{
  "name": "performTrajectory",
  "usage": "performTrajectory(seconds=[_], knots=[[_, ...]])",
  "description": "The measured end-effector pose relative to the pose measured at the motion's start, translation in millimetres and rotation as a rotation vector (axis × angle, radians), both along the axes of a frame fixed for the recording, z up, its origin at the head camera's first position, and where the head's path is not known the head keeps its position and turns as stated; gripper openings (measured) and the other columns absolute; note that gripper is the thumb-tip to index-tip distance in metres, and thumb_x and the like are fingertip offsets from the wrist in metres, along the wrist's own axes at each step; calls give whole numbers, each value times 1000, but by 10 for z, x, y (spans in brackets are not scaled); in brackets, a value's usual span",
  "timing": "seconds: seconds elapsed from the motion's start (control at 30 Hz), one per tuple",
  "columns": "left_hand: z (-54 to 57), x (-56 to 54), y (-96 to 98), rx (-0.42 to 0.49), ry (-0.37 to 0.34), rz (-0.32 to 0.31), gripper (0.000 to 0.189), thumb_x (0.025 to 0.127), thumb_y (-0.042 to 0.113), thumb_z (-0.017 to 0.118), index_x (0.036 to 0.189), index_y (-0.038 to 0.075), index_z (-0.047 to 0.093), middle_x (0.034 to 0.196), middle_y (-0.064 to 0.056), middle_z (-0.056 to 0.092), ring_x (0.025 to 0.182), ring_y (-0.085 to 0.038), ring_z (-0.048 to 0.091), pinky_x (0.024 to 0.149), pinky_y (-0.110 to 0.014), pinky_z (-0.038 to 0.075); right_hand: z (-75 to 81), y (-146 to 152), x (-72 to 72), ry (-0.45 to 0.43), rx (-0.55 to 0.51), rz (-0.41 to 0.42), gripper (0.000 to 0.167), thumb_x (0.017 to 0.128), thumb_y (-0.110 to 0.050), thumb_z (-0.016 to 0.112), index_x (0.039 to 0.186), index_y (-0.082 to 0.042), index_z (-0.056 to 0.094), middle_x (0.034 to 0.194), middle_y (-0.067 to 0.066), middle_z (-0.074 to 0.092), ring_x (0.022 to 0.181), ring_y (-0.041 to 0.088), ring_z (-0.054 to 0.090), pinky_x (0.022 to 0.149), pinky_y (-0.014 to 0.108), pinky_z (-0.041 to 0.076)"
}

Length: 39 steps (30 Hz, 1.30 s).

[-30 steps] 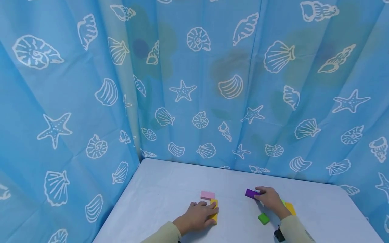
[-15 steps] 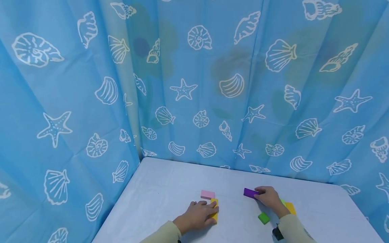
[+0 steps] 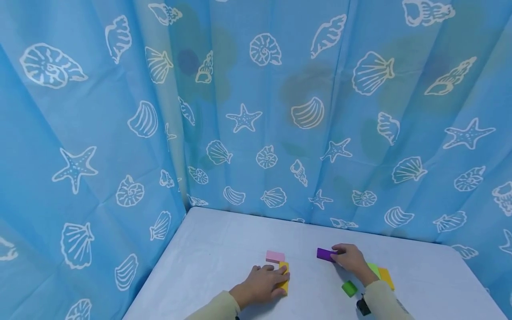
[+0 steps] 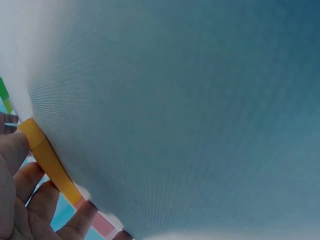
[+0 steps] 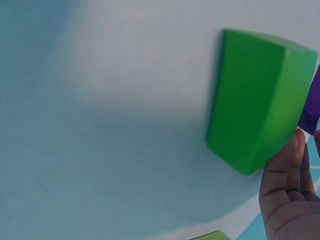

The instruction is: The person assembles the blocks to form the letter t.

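The right hand [image 3: 352, 260] pinches one end of a purple block [image 3: 326, 254] between thumb and fingertips. The block lies on the bench [image 3: 216, 249] with its long axis running left to right, and it juts out leftward from the fingers, so nearly all of it sits to the left of the hand, toward the middle of the bench. In the right wrist view only a sliver of the purple block [image 5: 311, 107] shows past a green block [image 5: 260, 97], which lies near the wrist, close behind the hand and apart from it.

The left hand [image 3: 264, 282] rests on a yellow block [image 3: 284, 278], its fingers curled over the block's near and left sides. This block's long axis runs near to far. In the left wrist view the yellow block [image 4: 47, 157] shows as a narrow strip against the fingers [image 4: 42, 200]. A pink block [image 3: 274, 256] lies just beyond the yellow one's far end, its long axis left to right; whether the two touch I cannot tell.

The purple block lies to the right of the pink and yellow pair with bare bench between them; the right hand is the nearer to it, the left hand to the pair.

Behind the right wrist lie a light green block [image 3: 374, 269] and an orange block [image 3: 386, 278], side by side. A blue curtain [image 3: 256, 111] printed with white shells and starfish hangs behind and to the left. No writing or brand can be read anywhere.
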State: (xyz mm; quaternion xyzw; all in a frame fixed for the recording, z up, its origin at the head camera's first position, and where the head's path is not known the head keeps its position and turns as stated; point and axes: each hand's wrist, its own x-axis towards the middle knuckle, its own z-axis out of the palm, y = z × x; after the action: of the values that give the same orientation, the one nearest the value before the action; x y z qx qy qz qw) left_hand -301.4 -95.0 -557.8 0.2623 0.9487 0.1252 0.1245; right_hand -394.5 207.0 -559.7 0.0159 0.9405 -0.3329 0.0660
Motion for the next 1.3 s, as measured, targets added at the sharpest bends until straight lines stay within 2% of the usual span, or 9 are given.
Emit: performTrajectory(seconds=[0.43, 0.87, 0.97, 1.1, 1.3], knots=[[25, 8, 26, -16, 5, 20, 50, 96, 54, 55, 144, 40, 48, 153, 17, 42, 136, -25, 49, 103, -63, 42, 0, -74, 0, -10, -60, 10, 29, 92, -7, 65, 121, 1, 67, 115, 21, 66, 106, 35, 60, 93, 52, 52], [14, 0, 26, -16, 3, 23, 51, 96, 54, 54, 145, 40, 47, 154, 17, 41, 137, -27, 48, 104, -64, 40, 10, -308, -7, 62, -32, 57, 25, 91, -5, 66, 115, 1, 70, 111, 18, 69, 106, 35, 62, 94, 54, 51], [24, -4, 21, -13, 5, 20, 51, 96, 54, 54, 145, 40, 47, 154, 17, 41, 136, -27, 48, 104, -64, 40, 12, -334, -17, 42, -31, 47, 26, 91, -5, 66, 116, 1, 70, 110, 17, 69, 104, 33, 63, 92, 51, 53], [31, 4, 23, -16, -1, 21, 50, 96, 54, 55, 144, 40, 48, 153, 17, 41, 136, -26, 48, 104, -64, 41, 4, -355, -24, -4, -46, 30, 28, 92, -7, 65, 119, 1, 68, 111, 17, 69, 98, 29, 63, 85, 45, 57], [28, 17, 35, -16, 0, 22, 50, 97, 53, 54, 144, 40, 48, 154, 17, 41, 137, -25, 48, 104, -63, 41, 8, -386, -7, -2, -44, 41, 28, 90, -6, 68, 118, 0, 69, 112, 17, 69, 105, 33, 62, 91, 51, 54]])
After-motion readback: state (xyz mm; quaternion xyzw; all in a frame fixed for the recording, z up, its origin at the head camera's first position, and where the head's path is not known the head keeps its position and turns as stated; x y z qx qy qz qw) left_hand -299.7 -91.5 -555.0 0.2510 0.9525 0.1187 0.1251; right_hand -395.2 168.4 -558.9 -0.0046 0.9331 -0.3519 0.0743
